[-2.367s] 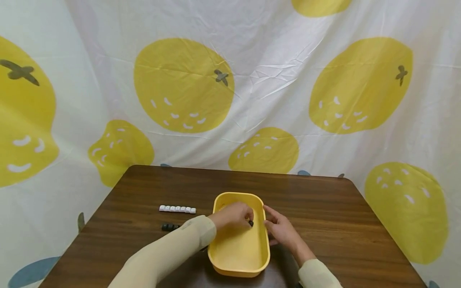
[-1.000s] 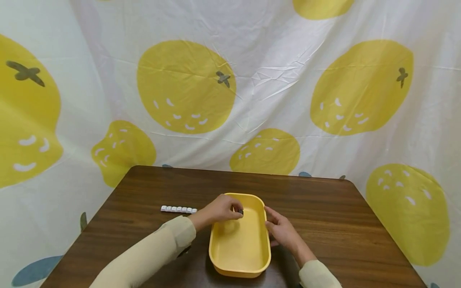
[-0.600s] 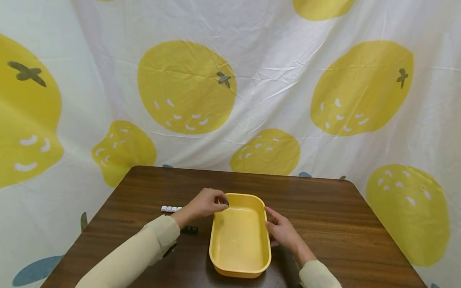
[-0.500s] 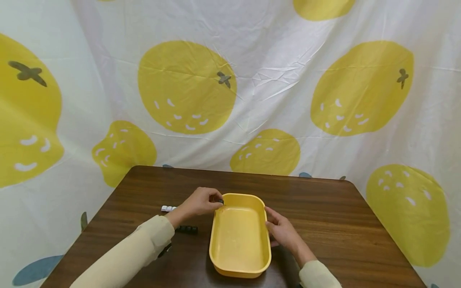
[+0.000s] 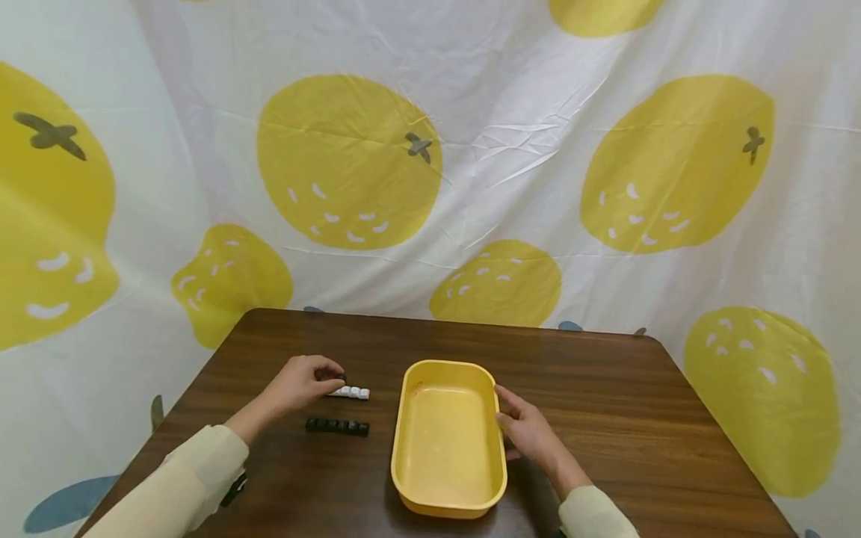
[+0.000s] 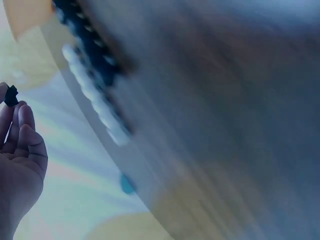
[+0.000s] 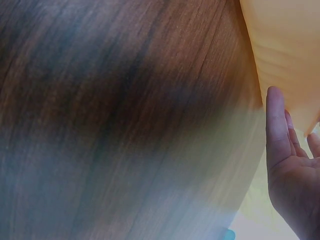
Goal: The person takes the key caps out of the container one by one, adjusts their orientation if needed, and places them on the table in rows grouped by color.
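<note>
My left hand (image 5: 299, 385) pinches a small black keycap (image 6: 11, 95) between thumb and fingertips. In the head view it hovers over the left part of a row of white keycaps (image 5: 354, 392), partly hiding it. Nearer to me lies a row of several black keycaps (image 5: 337, 426). Both rows also show, blurred, in the left wrist view. A yellow rectangular bin (image 5: 449, 502) stands to the right of the rows. My right hand (image 5: 531, 433) rests against its right wall with fairly straight fingers, as the right wrist view (image 7: 290, 165) of the hand also shows.
The dark wooden table (image 5: 605, 403) has rounded far corners. Behind its far edge hangs a white curtain (image 5: 498, 187) printed with yellow lemons. The yellow bin stands between my two hands.
My left hand has come up out of the yellow bin with the black keycap and moved left to the white row. The black row is uncovered. My right hand has stayed at the bin.
</note>
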